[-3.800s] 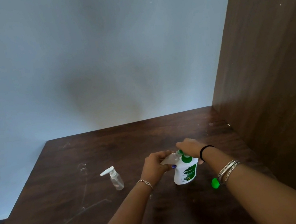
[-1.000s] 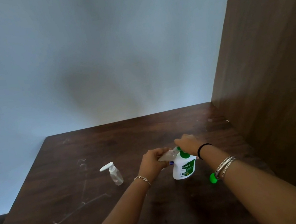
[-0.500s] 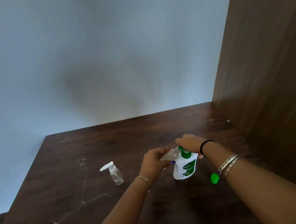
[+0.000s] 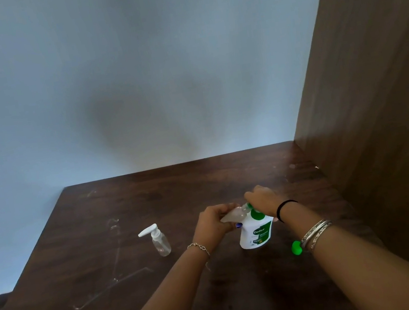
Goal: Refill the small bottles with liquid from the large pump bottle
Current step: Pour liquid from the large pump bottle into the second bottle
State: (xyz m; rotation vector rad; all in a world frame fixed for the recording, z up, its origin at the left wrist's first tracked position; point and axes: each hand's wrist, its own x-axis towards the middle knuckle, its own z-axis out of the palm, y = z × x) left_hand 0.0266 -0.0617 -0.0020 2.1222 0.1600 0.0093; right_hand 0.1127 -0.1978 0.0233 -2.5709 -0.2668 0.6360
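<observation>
Three bottles are showing: one large pump bottle (image 4: 256, 231) and two small clear ones. The large one, white with a green label, is standing upright on the dark wooden table (image 4: 145, 298), near the middle and toward the right. The right hand (image 4: 262, 198) is sitting on top of its green pump head, fingers curled down over it. The left hand (image 4: 213, 224) is gripping one small bottle (image 4: 231, 215), fingers wrapped round it, holding it tilted on its side with its mouth up against the pump's spout. Whether liquid is running into it I cannot tell; its contents are too blurred to read.

The second small bottle (image 4: 159, 241) is standing upright by itself to the left, well apart from the hands, with a white pump top fitted. It is looking clear, and its fill level is not plain.

One small green cap (image 4: 297, 247) is lying on the table to the right of the large bottle, just beside the right wrist.

One thin bracelet is hanging on the left wrist; two metal bangles and a black band are sitting on the right.

The table is showing pale scratches on its left part. A pale blue-grey wall (image 4: 131, 72) is rising behind the far edge, and a brown wooden panel (image 4: 380, 86) is closing off the right side.
</observation>
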